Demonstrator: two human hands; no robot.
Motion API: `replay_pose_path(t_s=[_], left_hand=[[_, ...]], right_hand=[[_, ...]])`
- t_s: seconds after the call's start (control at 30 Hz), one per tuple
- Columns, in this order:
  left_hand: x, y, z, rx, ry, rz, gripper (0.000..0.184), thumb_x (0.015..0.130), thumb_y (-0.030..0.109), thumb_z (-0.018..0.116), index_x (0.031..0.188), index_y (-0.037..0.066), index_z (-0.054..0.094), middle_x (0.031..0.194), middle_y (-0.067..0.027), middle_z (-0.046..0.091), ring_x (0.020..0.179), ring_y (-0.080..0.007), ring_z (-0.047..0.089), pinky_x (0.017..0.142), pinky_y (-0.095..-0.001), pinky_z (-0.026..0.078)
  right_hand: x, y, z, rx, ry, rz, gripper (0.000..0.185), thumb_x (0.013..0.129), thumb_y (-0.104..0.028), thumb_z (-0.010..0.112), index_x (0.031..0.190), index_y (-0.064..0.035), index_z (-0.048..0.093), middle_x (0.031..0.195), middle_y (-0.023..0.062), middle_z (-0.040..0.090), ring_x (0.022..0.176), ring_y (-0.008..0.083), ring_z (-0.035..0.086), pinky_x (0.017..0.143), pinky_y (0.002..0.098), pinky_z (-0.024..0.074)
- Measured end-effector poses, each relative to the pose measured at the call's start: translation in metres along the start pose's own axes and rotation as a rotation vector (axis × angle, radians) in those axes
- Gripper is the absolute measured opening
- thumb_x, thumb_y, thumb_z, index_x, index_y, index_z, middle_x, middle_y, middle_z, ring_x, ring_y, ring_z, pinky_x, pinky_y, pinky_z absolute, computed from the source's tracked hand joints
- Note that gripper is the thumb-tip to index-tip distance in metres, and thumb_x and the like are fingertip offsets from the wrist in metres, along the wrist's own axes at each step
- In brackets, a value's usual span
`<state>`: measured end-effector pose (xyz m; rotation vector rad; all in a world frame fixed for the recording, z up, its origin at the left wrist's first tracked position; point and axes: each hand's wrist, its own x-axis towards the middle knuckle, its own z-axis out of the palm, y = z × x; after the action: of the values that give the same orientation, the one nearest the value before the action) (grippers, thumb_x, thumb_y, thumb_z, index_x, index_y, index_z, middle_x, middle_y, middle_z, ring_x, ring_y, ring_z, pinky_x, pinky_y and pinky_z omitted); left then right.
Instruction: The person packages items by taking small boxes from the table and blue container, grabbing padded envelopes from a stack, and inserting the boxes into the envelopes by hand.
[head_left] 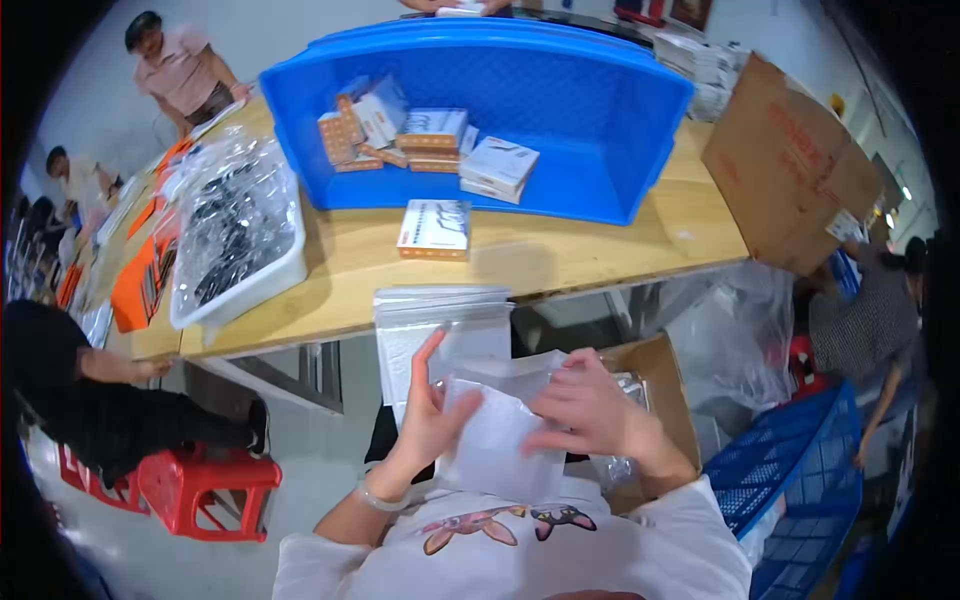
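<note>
A translucent white plastic bag (505, 440) is in front of my chest, above my lap. At its upper right, my right hand (590, 410) grips it with curled fingers. My left hand (437, 405) is at the bag's left edge, index finger pointing up and thumb spread apart across the bag's side. Whether the left thumb presses on the bag is unclear. Just beyond my hands, a stack of similar flat white bags (440, 335) leans against the table edge. A small white-and-orange box (434, 230) lies on the table in front of the blue bin.
A blue bin (590, 180) on its side holds several small boxes (432, 135). Left of it stands a white tray (290, 275) of bagged black parts. A cardboard carton (785, 165) is at right; an open carton (670, 390) and blue crate (790, 480) are below. People work around.
</note>
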<state>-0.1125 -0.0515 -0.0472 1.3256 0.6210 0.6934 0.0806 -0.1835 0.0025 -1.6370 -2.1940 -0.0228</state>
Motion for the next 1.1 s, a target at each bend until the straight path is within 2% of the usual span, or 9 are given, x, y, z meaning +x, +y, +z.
replay_pose_path(t_s=[0.27,0.63,0.73,0.8,0.87,0.93,0.97,1.0,1.1], left_hand=[[-0.001,-0.003,0.024,0.275,-0.061,0.259,0.025,0.079,-0.003,0.063,0.102,0.003,0.053,0.083,-0.0037,0.053,0.072,-0.0100,0.046,0.067,-0.0204,0.042],[0.005,-0.020,0.035,0.313,-0.120,0.316,0.033,0.078,-0.003,0.061,0.111,0.002,0.055,0.099,-0.0093,0.060,0.085,-0.0134,0.053,0.077,-0.0242,0.044],[0.006,-0.018,0.020,0.172,-0.159,0.111,0.027,0.082,0.000,0.061,0.108,0.001,0.055,0.100,-0.0106,0.059,0.087,-0.0156,0.053,0.082,-0.0247,0.044],[0.011,-0.030,0.013,0.164,-0.113,0.106,0.027,0.082,0.000,0.061,0.109,0.001,0.055,0.100,-0.0105,0.059,0.086,-0.0154,0.053,0.081,-0.0242,0.044],[0.015,-0.048,0.010,0.008,0.112,0.028,0.024,0.090,0.005,0.057,0.113,0.000,0.052,0.100,-0.0098,0.058,0.089,-0.0144,0.052,0.085,-0.0255,0.042],[0.021,-0.044,-0.010,0.122,-0.107,0.019,0.025,0.092,0.006,0.056,0.116,0.000,0.052,0.100,-0.0084,0.057,0.089,-0.0140,0.052,0.084,-0.0261,0.043],[0.022,-0.050,-0.012,0.135,-0.093,0.003,0.025,0.092,0.006,0.056,0.116,0.000,0.052,0.100,-0.0084,0.057,0.089,-0.0140,0.052,0.084,-0.0261,0.043],[0.026,-0.060,-0.013,0.069,-0.058,-0.040,0.027,0.089,0.004,0.058,0.115,0.000,0.054,0.099,-0.0079,0.058,0.087,-0.0133,0.053,0.080,-0.0235,0.043],[0.020,-0.049,0.005,-0.052,-0.026,-0.052,0.028,0.090,0.005,0.060,0.117,-0.001,0.058,0.095,-0.0055,0.063,0.082,-0.0124,0.056,0.076,-0.0230,0.047]], right_hand=[[0.046,-0.013,0.029,0.111,0.534,-0.017,0.021,0.079,-0.008,0.069,0.099,-0.0048,0.064,0.089,0.0053,0.060,0.077,0.0221,0.052,0.072,0.0303,0.0429],[0.025,0.002,0.052,0.389,0.688,0.123,0.012,0.084,-0.009,0.067,0.095,-0.0055,0.062,0.090,0.0054,0.065,0.078,0.0195,0.057,0.075,0.0299,0.0447],[0.001,0.027,0.044,1.108,0.934,0.243,0.008,0.094,-0.015,0.057,0.098,-0.0075,0.059,0.079,0.0044,0.063,0.070,0.0159,0.056,0.069,0.0270,0.0455],[-0.042,0.075,0.041,2.143,1.051,-0.063,0.011,0.099,-0.016,0.048,0.099,-0.0088,0.056,0.069,0.0027,0.057,0.060,0.0139,0.051,0.056,0.0239,0.0411],[-0.100,0.129,0.074,1.972,1.211,0.006,0.015,0.098,-0.021,0.051,0.103,-0.0081,0.058,0.069,0.0018,0.055,0.058,0.0126,0.048,0.052,0.0230,0.0367],[-0.154,0.151,0.115,0.956,1.046,0.976,0.024,0.096,-0.026,0.054,0.109,-0.0066,0.057,0.071,0.0026,0.054,0.058,0.0134,0.049,0.053,0.0270,0.0403],[-0.170,0.152,0.122,0.980,1.034,0.987,0.024,0.096,-0.026,0.054,0.109,-0.0066,0.057,0.071,0.0026,0.054,0.058,0.0134,0.049,0.053,0.0270,0.0403],[-0.178,0.156,0.129,0.656,0.576,1.149,0.040,0.094,-0.037,0.056,0.115,-0.0022,0.056,0.084,0.0089,0.060,0.071,0.0199,0.056,0.067,0.0340,0.0459],[-0.137,0.105,0.102,0.908,0.510,0.881,0.055,0.092,-0.030,0.063,0.134,0.0033,0.048,0.119,0.0157,0.059,0.097,0.0222,0.060,0.086,0.0372,0.0530]])
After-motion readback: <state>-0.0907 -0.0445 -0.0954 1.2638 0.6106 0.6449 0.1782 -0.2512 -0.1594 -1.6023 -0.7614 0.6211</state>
